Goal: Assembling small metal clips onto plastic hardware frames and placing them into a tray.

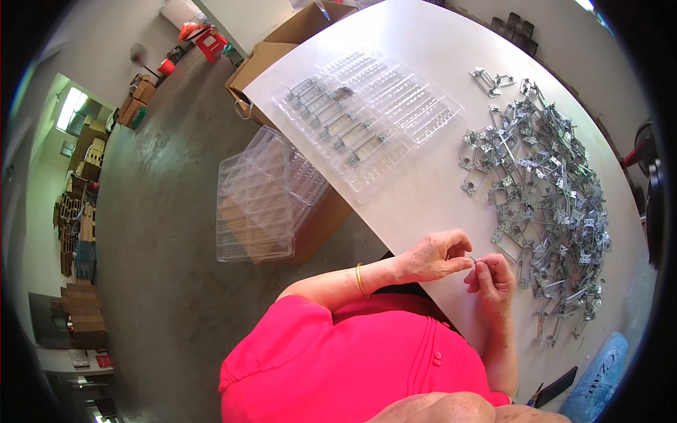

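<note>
At the near edge of the white table [430, 187], my left hand [435, 255] and my right hand [493, 280] meet with their fingertips pinched close together. A small thin dark piece shows between them, too small to name. Just right of my right hand lies a large heap of metal brackets [543, 190], plates joined by thin rods. Farther off to the left, a clear plastic tray [441, 113] lies on the table. A row of similar metal pieces [328, 116] sits in its left part; no such pieces show in its right part.
Stacked clear trays [254, 204] rest on a cardboard box [321, 225] left of the table. An open carton [264, 60] stands at the far edge. Near right are a blue plastic bag [599, 370] and a dark flat object [557, 388].
</note>
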A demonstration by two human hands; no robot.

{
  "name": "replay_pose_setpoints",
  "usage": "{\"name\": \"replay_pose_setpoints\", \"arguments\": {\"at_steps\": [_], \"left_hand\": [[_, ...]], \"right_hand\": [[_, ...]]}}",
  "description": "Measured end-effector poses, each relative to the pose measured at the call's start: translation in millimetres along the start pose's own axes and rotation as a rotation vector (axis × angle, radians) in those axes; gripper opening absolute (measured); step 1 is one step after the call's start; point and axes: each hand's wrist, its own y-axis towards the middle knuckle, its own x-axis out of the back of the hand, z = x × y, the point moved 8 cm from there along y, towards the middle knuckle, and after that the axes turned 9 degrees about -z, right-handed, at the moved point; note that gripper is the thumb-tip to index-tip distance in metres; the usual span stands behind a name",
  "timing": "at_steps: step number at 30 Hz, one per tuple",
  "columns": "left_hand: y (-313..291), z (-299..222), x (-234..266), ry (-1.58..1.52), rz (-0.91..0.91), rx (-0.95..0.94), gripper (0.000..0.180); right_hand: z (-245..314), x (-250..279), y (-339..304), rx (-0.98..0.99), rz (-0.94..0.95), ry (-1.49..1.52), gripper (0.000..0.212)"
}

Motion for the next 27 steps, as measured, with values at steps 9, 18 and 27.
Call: {"name": "replay_pose_setpoints", "arguments": {"at_steps": [9, 18, 27], "left_hand": [[4.6, 12.3, -8.4, -0.084, 0.014, -0.067, 0.016], [1.5, 22.2, -2.5, -0.129, -0.041, -0.086, 0.017], [6.9, 16.4, -12.5, -0.112, 0.009, -0.154, 0.018]], "right_hand": [[-4.5, -4.1, 0.1, -0.032, 0.015, -0.082, 0.004], [66.4, 12.3, -1.8, 0.375, -0.221, -0.270, 0.011], [243.3, -24.7, -97.9, 1.257, 0.180, 0.014, 0.016]]}}
